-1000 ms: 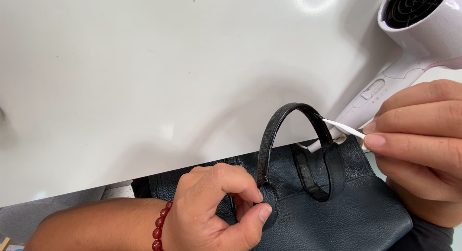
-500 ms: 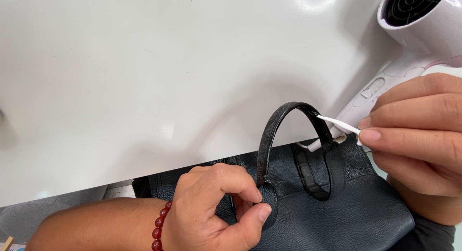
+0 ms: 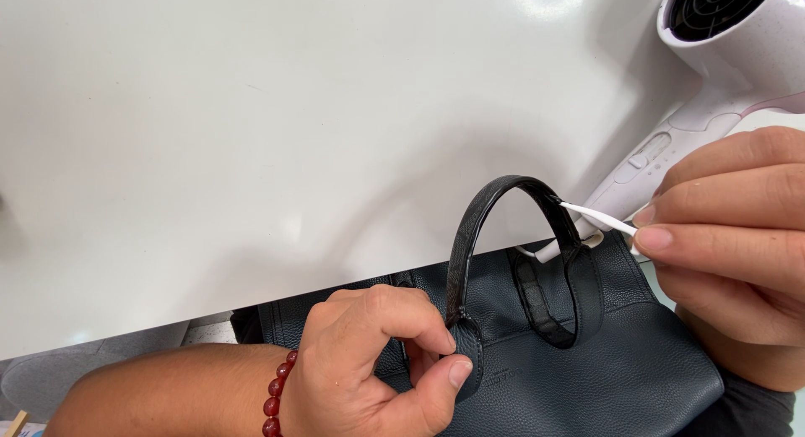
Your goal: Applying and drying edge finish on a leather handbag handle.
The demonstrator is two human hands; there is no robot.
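Our left hand (image 3: 377,366) pinches the base of the stiff, glossy black leather handle (image 3: 503,227) on the soft navy pebbled-leather bag (image 3: 604,378); right hand (image 3: 729,244) pinches a light, bendy white cotton swab (image 3: 597,217) against it.

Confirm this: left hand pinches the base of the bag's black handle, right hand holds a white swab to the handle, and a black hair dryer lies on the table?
Not quite. In the head view the hair dryer is pale pink-white, not black. The rest stands.
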